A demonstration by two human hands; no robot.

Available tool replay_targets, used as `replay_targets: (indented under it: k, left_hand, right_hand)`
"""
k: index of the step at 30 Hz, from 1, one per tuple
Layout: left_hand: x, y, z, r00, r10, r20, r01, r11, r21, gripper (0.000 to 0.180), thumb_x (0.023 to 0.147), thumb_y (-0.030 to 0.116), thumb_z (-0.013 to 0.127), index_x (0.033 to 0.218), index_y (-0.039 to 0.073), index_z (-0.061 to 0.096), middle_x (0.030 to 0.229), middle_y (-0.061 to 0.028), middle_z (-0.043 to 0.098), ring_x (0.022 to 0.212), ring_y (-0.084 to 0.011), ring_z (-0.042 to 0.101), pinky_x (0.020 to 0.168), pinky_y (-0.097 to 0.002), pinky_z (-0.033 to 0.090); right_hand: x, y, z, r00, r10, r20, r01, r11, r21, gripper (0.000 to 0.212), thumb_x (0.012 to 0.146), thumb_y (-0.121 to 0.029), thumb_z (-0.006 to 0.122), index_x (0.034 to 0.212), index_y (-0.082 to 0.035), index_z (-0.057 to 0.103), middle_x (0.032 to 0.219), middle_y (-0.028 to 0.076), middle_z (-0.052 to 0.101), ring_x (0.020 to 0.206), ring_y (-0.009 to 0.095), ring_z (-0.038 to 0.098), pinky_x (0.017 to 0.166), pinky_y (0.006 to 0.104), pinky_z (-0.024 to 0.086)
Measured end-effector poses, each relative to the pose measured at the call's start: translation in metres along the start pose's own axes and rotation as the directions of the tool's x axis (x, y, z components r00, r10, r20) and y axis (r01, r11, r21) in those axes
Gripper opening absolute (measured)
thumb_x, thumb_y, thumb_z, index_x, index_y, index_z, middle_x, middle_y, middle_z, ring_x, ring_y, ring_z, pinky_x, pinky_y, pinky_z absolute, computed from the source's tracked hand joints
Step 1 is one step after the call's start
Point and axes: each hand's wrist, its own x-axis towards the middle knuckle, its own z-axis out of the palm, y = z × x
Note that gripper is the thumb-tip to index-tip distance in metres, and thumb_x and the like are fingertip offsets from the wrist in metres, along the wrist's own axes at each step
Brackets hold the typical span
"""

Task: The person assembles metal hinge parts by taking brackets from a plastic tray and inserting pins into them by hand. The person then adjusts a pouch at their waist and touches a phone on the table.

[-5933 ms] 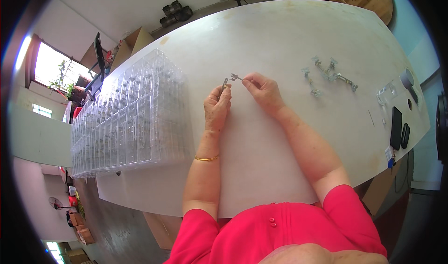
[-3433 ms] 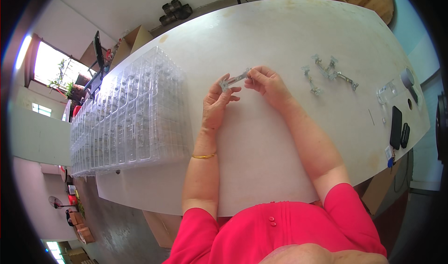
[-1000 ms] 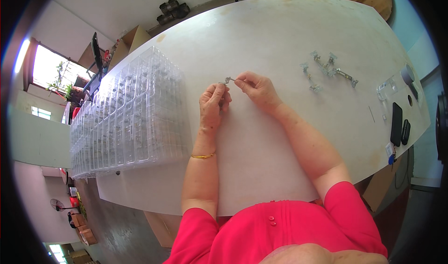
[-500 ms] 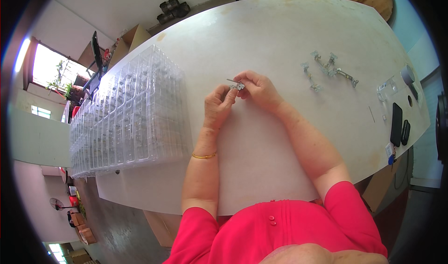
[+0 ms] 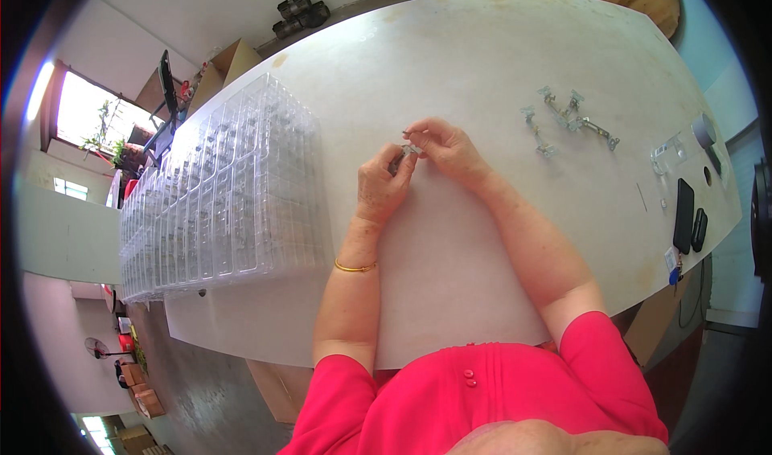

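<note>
In front of me over the table, my left hand (image 5: pixel 384 185) is closed round a small metal fitting (image 5: pixel 410 149), whose silvery end shows past the thumb. The rest of the fitting is hidden by the fingers. Just beside it, the fingertips of my right hand (image 5: pixel 452 154) are pinched together close to the fitting. A tiny piece shows at those fingertips, too small to name. To the right lie several metal assemblies with flat, winged ends: one (image 5: pixel 537 132) by itself, and a group (image 5: pixel 572 121) touching one another.
Stacked clear plastic trays (image 5: pixel 233 190) with many compartments fill the table's left side. At the right edge lie a black phone (image 5: pixel 683 214), a small black case (image 5: pixel 699 229), a clear plastic box (image 5: pixel 669 154), a thin rod (image 5: pixel 642 197) and a grey-headed object (image 5: pixel 704 130).
My left hand has moved slightly up and right, and its fingers now cover more of the fitting. The thin rod that stuck out toward the left no longer shows there.
</note>
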Motion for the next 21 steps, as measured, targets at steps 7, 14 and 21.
replay_targets:
  k: [7,14,21]
  left_hand:
    - [0.0,-0.005,-0.001,0.994,-0.068,-0.086,0.068,0.998,-0.01,0.017,0.089,0.015,0.075,0.087,0.002,0.064,0.067,-0.0071,0.062,0.057,-0.0135,0.053,0.056,-0.0296,0.047]
    - [0.0,-0.004,-0.004,0.992,-0.122,-0.013,0.119,0.982,-0.147,0.02,0.096,0.019,0.064,0.101,0.001,0.07,0.073,-0.0005,0.063,0.067,-0.0069,0.052,0.062,-0.0243,0.044]
    - [0.004,-0.013,-0.007,0.981,-0.149,0.123,0.176,0.952,-0.25,0.026,0.099,0.02,0.058,0.106,-0.003,0.069,0.087,-0.005,0.069,0.074,-0.0107,0.06,0.07,-0.0269,0.05]
  right_hand:
    - [0.0,-0.003,-0.002,0.998,0.061,0.023,-0.061,0.998,0.015,0.014,0.1,-0.018,0.063,0.104,-0.006,0.069,0.091,0.002,0.069,0.079,0.009,0.063,0.072,0.0261,0.054]
    - [0.0,-0.01,-0.004,0.989,0.031,-0.146,-0.014,0.993,0.115,0.013,0.102,-0.013,0.06,0.103,-0.003,0.068,0.092,0.003,0.069,0.081,0.011,0.066,0.073,0.0274,0.057]
    - [0.004,-0.006,-0.006,0.985,0.006,-0.175,0.018,0.991,0.132,0.013,0.101,-0.015,0.061,0.105,-0.004,0.068,0.095,0.003,0.069,0.083,0.011,0.066,0.072,0.0279,0.059]
